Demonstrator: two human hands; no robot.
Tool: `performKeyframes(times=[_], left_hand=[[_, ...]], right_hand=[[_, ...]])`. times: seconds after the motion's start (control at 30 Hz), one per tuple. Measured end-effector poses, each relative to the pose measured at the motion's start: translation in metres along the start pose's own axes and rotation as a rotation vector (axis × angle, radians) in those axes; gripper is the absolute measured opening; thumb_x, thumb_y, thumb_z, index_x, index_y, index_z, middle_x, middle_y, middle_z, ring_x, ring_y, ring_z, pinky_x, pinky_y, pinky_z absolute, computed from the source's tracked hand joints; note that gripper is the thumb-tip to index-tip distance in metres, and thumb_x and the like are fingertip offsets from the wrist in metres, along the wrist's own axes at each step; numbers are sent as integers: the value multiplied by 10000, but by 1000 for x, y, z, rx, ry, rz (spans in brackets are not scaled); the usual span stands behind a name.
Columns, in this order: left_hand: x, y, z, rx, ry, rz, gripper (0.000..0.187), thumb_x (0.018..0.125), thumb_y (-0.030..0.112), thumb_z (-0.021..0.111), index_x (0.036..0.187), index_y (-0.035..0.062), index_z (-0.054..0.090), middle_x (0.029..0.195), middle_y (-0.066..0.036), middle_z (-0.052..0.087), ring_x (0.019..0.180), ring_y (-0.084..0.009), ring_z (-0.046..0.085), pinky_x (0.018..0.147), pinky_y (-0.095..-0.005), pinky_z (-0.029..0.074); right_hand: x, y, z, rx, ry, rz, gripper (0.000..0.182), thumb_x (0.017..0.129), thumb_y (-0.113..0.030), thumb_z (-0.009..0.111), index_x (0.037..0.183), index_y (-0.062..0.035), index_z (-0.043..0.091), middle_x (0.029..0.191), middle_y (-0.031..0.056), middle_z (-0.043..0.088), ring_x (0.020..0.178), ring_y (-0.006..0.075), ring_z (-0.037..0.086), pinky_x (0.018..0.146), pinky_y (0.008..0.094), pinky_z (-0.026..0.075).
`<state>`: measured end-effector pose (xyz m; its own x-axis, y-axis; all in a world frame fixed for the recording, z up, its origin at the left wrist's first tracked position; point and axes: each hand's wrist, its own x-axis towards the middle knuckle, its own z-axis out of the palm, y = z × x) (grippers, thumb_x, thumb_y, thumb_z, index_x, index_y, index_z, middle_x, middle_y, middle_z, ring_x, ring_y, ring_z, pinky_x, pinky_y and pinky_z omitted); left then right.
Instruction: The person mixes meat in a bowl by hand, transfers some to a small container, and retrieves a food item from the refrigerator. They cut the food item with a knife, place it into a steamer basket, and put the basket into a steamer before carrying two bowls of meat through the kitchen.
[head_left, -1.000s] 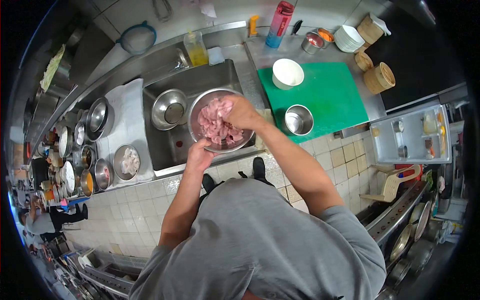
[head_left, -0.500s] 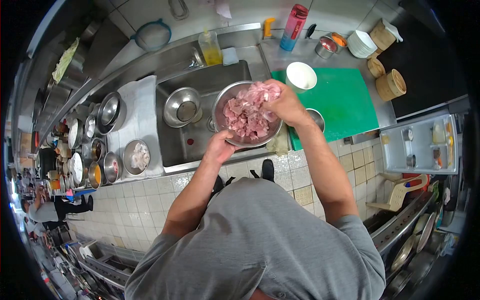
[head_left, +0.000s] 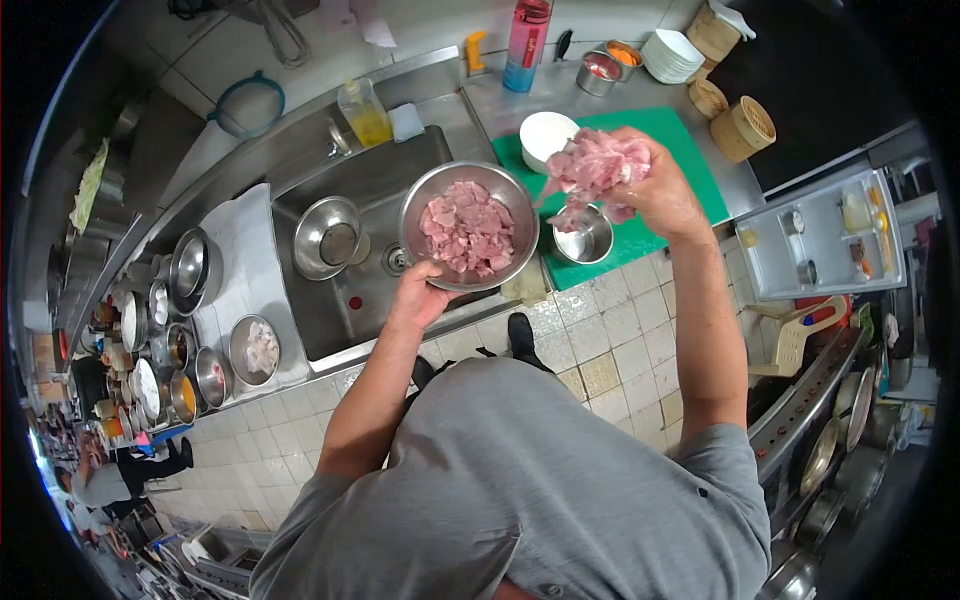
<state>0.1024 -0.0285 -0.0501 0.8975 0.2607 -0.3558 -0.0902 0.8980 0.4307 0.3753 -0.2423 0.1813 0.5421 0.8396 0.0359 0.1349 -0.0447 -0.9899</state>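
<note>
We stand at a rectangular stainless-steel sink (head_left: pixel 310 310), with a flat green cutting board (head_left: pixel 695 160) to its right. Over the sink's right side is a wide round stainless-steel bowl (head_left: pixel 522 210) holding a heap of pink raw meat pieces (head_left: pixel 468 228). Our left hand (head_left: pixel 420 297) grips its near rim, thumb over the edge and fingers curled beneath. The loaded bowl is probably fairly heavy, and a wet rim could slip, so this firm pinch with support below suits it.

Our right hand (head_left: pixel 665 190) is raised over the board, fingers closed around a large loose clump of raw pink meat (head_left: pixel 600 165), strips hanging from it. We judge it soft, floppy and slippery; it is best cupped from below with spread fingers, as a light pinch would shed pieces.

A smaller round steel bowl (head_left: pixel 312 240) stands in the sink, contents unclear. On the board are a deep white round bowl (head_left: pixel 535 150) and a small round steel pot (head_left: pixel 598 245) near the clump, which hides part of its inside. Smallest, behind the board, are two steel cups, one with red contents (head_left: pixel 603 66), one with orange contents (head_left: pixel 623 54).
</note>
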Motion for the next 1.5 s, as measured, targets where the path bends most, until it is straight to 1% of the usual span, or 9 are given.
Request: performKeyframes(times=[0.2,0.4,0.47,0.7,0.9,0.97,1.1,1.37,1.5], left_hand=[[-15,3,-4,-43,12,29,613,840,74,543,1426,-47,414,1388,-201,554,1259,-379,571,1049,-601,478],[-35,10,-13,-48,62,78,650,835,70,543,1459,-30,391,1408,-192,545,1273,-372,563,1059,-594,471],[-41,13,-17,-63,71,89,654,835,69,542,1463,-27,386,1416,-190,539,1279,-369,559,1057,-589,473],[-70,20,-30,-23,97,180,689,817,78,552,1475,-15,371,1449,-196,512,1318,-364,528,1082,-571,446],[-83,25,-22,5,114,234,626,833,97,579,1438,10,441,1386,-165,574,1267,-330,575,1038,-550,477],[-77,21,-20,35,104,271,599,829,91,573,1414,16,471,1347,-155,602,1237,-321,596,1022,-540,492],[-59,0,-27,114,114,379,626,825,80,561,1438,27,446,1352,-154,593,1235,-320,599,1002,-529,507],[-84,0,-7,13,174,453,615,824,73,541,1429,18,440,1341,-146,596,1187,-321,623,974,-526,541],[-86,13,-22,0,152,370,624,827,79,537,1438,15,429,1346,-147,593,1187,-323,626,972,-522,540]], right_hand=[[-16,46,-23,-86,-63,141,352,761,-2,686,1109,-46,655,1017,61,715,900,158,672,779,309,554],[0,170,-6,-1010,-313,-249,329,771,-79,721,1096,-125,722,1030,110,731,946,359,687,846,435,550],[-7,156,6,-1114,-305,186,284,781,-86,703,1054,-151,745,1042,134,731,976,374,679,867,441,546],[-5,218,0,-1196,-216,-9,197,845,-131,618,979,-103,759,995,199,722,925,381,691,826,458,563],[5,116,69,-893,-24,-30,201,879,-191,637,980,-56,747,954,186,720,906,376,686,832,463,551],[17,99,130,-543,-158,-55,401,839,-303,722,1128,-26,708,1034,241,707,999,371,691,915,437,542],[30,114,242,-1026,-176,72,880,763,-434,800,1415,21,424,1380,314,486,1228,432,546,997,445,520],[77,166,251,-851,-256,-152,311,752,-171,745,1046,-88,685,1078,233,669,1036,414,650,887,455,547],[87,109,244,-678,-257,-89,360,751,-124,711,1103,-54,684,1084,256,685,1034,438,648,897,465,537]])
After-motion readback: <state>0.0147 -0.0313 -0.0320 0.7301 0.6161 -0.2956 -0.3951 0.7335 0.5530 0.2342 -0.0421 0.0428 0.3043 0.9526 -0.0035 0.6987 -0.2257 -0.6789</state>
